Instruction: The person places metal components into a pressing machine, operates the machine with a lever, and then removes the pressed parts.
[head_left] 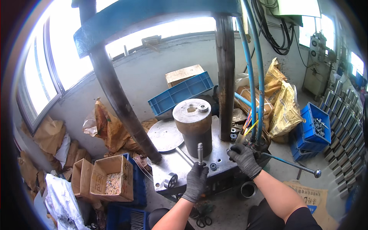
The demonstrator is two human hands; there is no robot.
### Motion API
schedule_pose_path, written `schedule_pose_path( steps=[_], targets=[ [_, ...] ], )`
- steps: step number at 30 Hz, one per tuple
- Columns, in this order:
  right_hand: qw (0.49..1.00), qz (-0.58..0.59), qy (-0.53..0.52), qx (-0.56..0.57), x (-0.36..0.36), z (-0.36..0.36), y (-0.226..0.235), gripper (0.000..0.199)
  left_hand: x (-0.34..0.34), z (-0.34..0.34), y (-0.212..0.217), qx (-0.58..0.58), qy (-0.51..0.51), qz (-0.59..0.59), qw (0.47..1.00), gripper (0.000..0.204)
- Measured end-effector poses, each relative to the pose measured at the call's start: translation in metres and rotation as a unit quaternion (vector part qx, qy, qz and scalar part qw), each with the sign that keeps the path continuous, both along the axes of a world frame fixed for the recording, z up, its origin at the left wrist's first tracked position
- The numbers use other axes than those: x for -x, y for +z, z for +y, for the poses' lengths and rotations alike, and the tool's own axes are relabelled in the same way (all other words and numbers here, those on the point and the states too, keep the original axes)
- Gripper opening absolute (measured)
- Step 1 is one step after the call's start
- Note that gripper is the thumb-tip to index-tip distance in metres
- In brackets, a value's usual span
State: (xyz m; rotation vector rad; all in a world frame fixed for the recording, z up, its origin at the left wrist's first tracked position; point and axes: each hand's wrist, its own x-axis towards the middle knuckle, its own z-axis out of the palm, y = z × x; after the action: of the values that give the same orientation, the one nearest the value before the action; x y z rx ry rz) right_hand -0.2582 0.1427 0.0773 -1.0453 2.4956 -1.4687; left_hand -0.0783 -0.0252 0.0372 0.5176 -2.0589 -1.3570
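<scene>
My left hand (pixel 196 181), in a dark grey glove, is closed round a stepped metal shaft (pixel 200 151) and keeps it upright over the front of the steel press table (pixel 226 165). A small bearing (pixel 213 166) lies just right of that hand. My right hand (pixel 245 160), gloved alike, is over the table's right end with its fingers drawn together; a small dark piece shows at the fingertips, too small to name. Behind the shaft stands a thick steel cylinder (pixel 194 132) with a bearing (pixel 203 108) on its top. A dark ringed part (pixel 171 180) sits at the table's front left.
Two steel columns (pixel 225 76) rise from the table to a blue crossbeam (pixel 161 15). A lever with a ball end (pixel 317 173) sticks out rightward. Cardboard boxes (pixel 126 180) stand left, blue crates (pixel 312 132) with metal parts right. A round plate (pixel 165 135) lies behind.
</scene>
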Motion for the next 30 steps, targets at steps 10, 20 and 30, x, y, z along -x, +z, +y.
schedule_pose_path(
  steps=[10,20,30],
  targets=[
    [0.880,-0.338,0.089,0.320,-0.047,0.016,0.058,0.040,-0.015,0.021,0.001,0.063,-0.122,-0.057,0.989,0.033],
    [0.901,-0.352,0.242,0.073,-0.080,0.016,0.040,0.034,-0.042,0.039,0.037,0.001,-0.132,0.024,0.991,0.039],
    [0.888,-0.391,0.057,0.235,-0.058,0.039,0.040,0.047,-0.092,-0.058,0.060,0.389,0.143,-0.034,0.909,0.057]
  ],
)
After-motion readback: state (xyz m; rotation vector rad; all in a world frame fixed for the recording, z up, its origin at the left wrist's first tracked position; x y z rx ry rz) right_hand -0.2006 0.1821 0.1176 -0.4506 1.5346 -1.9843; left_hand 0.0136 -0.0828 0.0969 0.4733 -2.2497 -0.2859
